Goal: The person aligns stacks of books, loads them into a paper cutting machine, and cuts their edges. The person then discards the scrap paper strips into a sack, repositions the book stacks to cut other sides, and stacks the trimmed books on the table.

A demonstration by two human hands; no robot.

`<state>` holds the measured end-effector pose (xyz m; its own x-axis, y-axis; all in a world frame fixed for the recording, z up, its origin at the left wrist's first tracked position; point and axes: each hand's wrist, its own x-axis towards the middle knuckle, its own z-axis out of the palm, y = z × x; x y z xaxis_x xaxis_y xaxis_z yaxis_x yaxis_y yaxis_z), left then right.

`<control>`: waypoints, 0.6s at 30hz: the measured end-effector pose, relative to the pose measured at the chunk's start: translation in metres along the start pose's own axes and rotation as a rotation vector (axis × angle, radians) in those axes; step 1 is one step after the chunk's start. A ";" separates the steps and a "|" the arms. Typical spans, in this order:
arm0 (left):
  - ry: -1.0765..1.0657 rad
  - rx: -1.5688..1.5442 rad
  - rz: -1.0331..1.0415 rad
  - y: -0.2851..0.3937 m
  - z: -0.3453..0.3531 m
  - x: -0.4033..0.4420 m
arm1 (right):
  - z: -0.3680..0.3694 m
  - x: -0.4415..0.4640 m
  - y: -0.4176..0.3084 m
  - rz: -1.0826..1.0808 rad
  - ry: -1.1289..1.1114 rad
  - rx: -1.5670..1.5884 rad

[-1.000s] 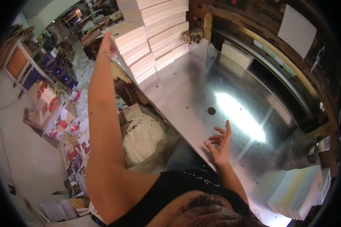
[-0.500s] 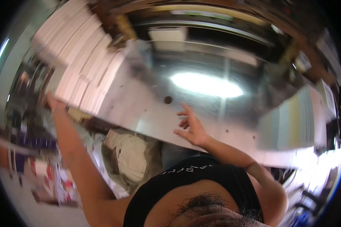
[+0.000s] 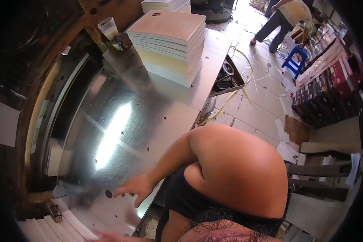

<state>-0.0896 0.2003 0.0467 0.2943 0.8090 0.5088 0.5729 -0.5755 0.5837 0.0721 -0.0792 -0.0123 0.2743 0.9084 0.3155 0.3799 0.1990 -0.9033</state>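
My right hand (image 3: pixel 136 189) hovers over or rests lightly on the shiny metal table (image 3: pixel 165 135), fingers spread, beside a dark round spot (image 3: pixel 109 194); it holds nothing. My left hand (image 3: pixel 115 236) shows only in part at the bottom edge, its fingers stretched out near a row of pale paper stacks (image 3: pixel 56 228). Whether it touches them I cannot tell. Across the table stands a tall stack of books (image 3: pixel 169 48) with a pinkish cover on top.
A clear cup (image 3: pixel 108 28) stands on a ledge left of the books. A dark slot of a machine borders the table. Beyond the table's right edge are a tool tray (image 3: pixel 229 78), a blue stool (image 3: pixel 295 61), piled books (image 3: pixel 330 86) and another person (image 3: pixel 286 20).
The view has swung to the right, bringing the book stack, floor and other person into sight. My left hand now appears at the bottom edge; my right hand stays open over the table.
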 end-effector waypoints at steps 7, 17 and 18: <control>-0.691 0.343 -0.044 -0.022 0.149 0.071 | 0.003 0.003 0.002 -0.013 -0.022 -0.040; -0.575 0.660 0.084 0.017 0.179 0.060 | 0.009 0.007 0.019 -0.004 -0.007 0.042; -0.569 0.610 0.164 0.020 0.175 0.060 | 0.003 0.009 0.020 0.003 -0.036 0.069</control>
<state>0.0732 0.2586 -0.0213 0.6562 0.7517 0.0658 0.7532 -0.6578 0.0036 0.0799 -0.0660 -0.0286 0.2426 0.9214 0.3036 0.3168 0.2205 -0.9225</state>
